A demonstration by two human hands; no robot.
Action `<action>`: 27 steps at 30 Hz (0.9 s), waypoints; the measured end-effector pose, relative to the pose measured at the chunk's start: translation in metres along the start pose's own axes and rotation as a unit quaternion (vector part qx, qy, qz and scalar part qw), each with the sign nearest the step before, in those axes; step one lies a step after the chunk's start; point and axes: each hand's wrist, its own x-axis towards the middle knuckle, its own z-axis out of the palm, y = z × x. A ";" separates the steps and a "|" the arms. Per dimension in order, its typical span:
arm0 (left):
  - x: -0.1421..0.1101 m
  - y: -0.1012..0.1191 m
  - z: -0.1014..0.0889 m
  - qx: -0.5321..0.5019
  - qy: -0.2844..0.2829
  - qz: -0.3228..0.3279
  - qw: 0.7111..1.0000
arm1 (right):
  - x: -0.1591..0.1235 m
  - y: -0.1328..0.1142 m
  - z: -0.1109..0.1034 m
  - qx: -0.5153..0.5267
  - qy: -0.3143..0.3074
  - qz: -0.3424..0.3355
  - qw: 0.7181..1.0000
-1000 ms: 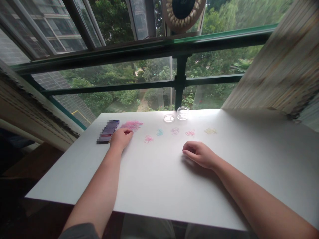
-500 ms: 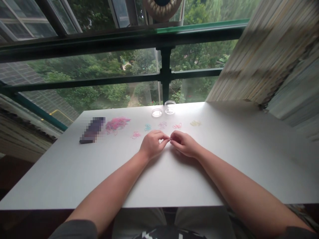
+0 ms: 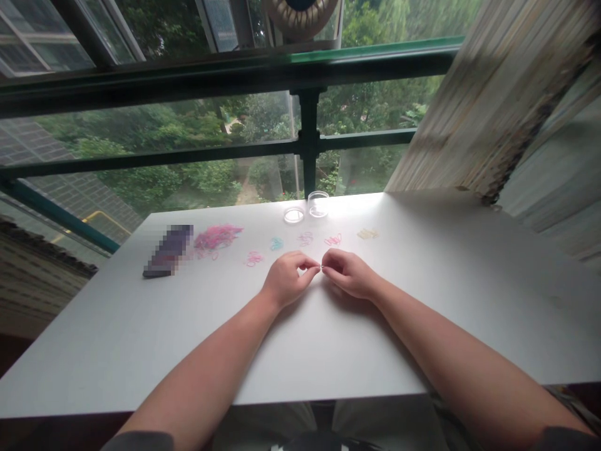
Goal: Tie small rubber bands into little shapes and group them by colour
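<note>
My left hand [image 3: 286, 279] and my right hand [image 3: 348, 274] meet fingertip to fingertip over the white table [image 3: 328, 338]. Both are pinched on a tiny thin thing between them, likely a small rubber band, too small to be sure. Beyond them lie small heaps of coloured bands: pink [image 3: 254, 258], blue [image 3: 277, 243], lilac [image 3: 305, 238], red-pink [image 3: 333, 239] and yellow [image 3: 367, 233]. A bigger pink pile [image 3: 216, 237] lies to the left.
A phone [image 3: 169, 250] lies at the left next to the big pile. A clear round jar [image 3: 318, 203] and its lid [image 3: 293, 215] stand at the table's far edge by the window railing. A woven blind hangs at the right.
My left hand left the big pink pile and came to the middle; my right hand moved up to meet it. In the last half second both hands have stayed pinched together.
</note>
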 end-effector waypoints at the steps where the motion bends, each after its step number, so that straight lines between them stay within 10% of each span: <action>1: 0.000 0.000 0.000 -0.003 -0.004 0.000 1.000 | 0.000 0.000 0.000 0.000 -0.002 0.000 1.000; 27: -0.003 -0.002 -0.002 -0.050 -0.059 -0.023 0.997 | -0.001 0.000 -0.002 -0.004 -0.024 -0.010 1.000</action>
